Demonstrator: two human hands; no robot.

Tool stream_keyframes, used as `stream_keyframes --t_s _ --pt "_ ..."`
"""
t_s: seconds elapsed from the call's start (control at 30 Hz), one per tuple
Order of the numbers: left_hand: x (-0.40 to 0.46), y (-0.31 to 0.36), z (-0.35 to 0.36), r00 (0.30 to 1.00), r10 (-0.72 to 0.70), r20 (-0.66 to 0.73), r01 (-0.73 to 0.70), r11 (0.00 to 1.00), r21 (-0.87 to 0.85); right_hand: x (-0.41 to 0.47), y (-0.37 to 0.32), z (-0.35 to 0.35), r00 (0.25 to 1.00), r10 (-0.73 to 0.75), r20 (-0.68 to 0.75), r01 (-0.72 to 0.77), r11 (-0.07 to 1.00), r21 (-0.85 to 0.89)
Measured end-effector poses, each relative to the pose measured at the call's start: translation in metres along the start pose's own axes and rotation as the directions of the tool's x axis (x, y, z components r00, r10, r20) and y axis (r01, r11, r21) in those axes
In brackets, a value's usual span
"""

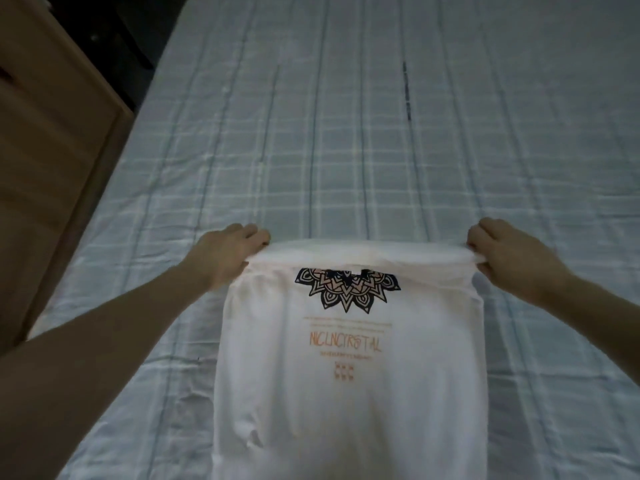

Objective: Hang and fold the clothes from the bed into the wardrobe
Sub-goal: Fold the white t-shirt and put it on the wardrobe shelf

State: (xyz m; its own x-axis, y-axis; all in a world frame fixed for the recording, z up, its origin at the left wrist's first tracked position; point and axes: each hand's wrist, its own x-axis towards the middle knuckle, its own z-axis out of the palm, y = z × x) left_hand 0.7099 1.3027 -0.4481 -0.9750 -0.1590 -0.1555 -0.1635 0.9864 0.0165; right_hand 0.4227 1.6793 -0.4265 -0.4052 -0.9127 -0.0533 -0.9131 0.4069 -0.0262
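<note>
1. White T-shirt [349,375] spread flat on the bed, near edge of frame, centred between both arms; sides already tucked in to a narrow rectangle.
2. Print facing up: black mandala graphic [347,289] near the far end, partly covered by the folded-over edge; orange lettering [345,342] below it, small orange marks under that. Fine print too blurred to read.
3. Far end of shirt doubled into a thick folded band [349,252] running straight across between the two hands.
4. Left hand [227,256] at the left corner of the band, fingers curled around the fabric, gripping it; knuckles up, forearm reaching in from lower left.
5. Right hand [504,258] at the right corner, fingers curled, pinching the fold; bit of cloth bunched under the fingers. Forearm coming in from right edge.
6. Band pulled taut between hands, slightly lifted off the sheet at corners; cannot tell how high.
7. Lower left of shirt wrinkled, small creases near the hem area.
8. Bed sheet [346,133] light blue with white and dark check lines, lightly rumpled, filling most of the view.
9. Brown wooden furniture panel [52,133] along the left side of the bed, dark gap [114,39] beyond it at top left.
</note>
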Motion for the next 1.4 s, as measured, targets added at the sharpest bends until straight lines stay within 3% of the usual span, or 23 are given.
stream_keyframes --t_s 0.17,0.23,0.4,0.43,0.53,0.57,0.6,0.67,0.73,0.77,0.93,1.07,1.2,1.3,1.4 --pt "-0.049 0.03 0.06 0.99 0.132 -0.047 -0.127 0.988 0.089 -0.058 -0.042 0.056 0.972 -0.165 -0.166 0.155 0.985 -0.072" --pt "-0.063 0.039 0.091 0.993 0.117 -0.011 -0.115 0.985 0.126 -0.079 -0.053 0.09 0.979 -0.149 -0.142 0.143 0.988 -0.057" --pt "-0.08 0.049 0.125 0.995 0.097 0.023 -0.099 0.984 0.151 -0.104 -0.065 0.128 0.975 -0.1 0.199 0.106 0.994 -0.021" --pt "-0.08 0.048 0.122 0.992 0.118 0.045 -0.122 0.984 0.126 -0.1 -0.064 0.12 0.95 -0.078 0.303 0.087 0.996 -0.018" --pt "-0.08 0.037 0.105 0.962 0.125 0.243 -0.116 0.992 -0.052 -0.082 -0.067 0.081 0.778 0.015 0.628 0.034 0.997 -0.067" --pt "-0.08 0.035 0.099 0.96 0.124 0.252 -0.099 0.989 -0.109 -0.077 -0.069 0.072 0.774 0.035 0.632 0.006 0.998 -0.063" --pt "-0.079 0.036 0.093 0.974 0.13 0.186 -0.105 0.985 -0.139 -0.072 -0.071 0.069 0.825 0.042 0.563 -0.018 0.999 -0.049" --pt "-0.069 0.036 0.087 0.989 0.13 -0.064 -0.139 0.978 -0.155 -0.058 -0.073 0.077 0.957 0.106 0.271 -0.118 0.992 0.031" --pt "-0.051 0.043 0.09 0.976 0.073 -0.206 -0.101 0.986 -0.132 -0.04 -0.081 0.09 0.97 0.239 0.047 -0.243 0.96 0.141" --pt "-0.042 0.048 0.095 0.977 0.021 -0.214 -0.046 0.992 -0.114 -0.032 -0.086 0.098 0.958 0.285 -0.004 -0.281 0.945 0.168" --pt "-0.043 0.033 0.149 0.965 -0.259 -0.032 0.252 0.957 -0.143 -0.046 -0.082 0.156 0.918 0.381 0.106 -0.389 0.919 0.067" --pt "-0.038 0.015 0.162 0.975 -0.217 -0.047 0.206 0.962 -0.18 -0.046 -0.074 0.169 0.926 0.376 0.036 -0.377 0.922 0.09" --pt "-0.039 0.009 0.151 0.986 -0.163 0.012 0.163 0.968 -0.193 -0.046 -0.058 0.154 0.942 0.288 0.173 -0.318 0.931 0.18" --pt "-0.027 0.008 0.12 0.973 -0.178 0.147 0.202 0.964 -0.172 -0.034 -0.045 0.126 0.919 0.267 0.291 -0.266 0.963 -0.043" --pt "-0.004 0.018 0.081 0.96 -0.121 0.251 0.094 0.989 0.115 -0.013 -0.043 0.096 0.888 0.259 0.381 -0.16 0.949 -0.272"
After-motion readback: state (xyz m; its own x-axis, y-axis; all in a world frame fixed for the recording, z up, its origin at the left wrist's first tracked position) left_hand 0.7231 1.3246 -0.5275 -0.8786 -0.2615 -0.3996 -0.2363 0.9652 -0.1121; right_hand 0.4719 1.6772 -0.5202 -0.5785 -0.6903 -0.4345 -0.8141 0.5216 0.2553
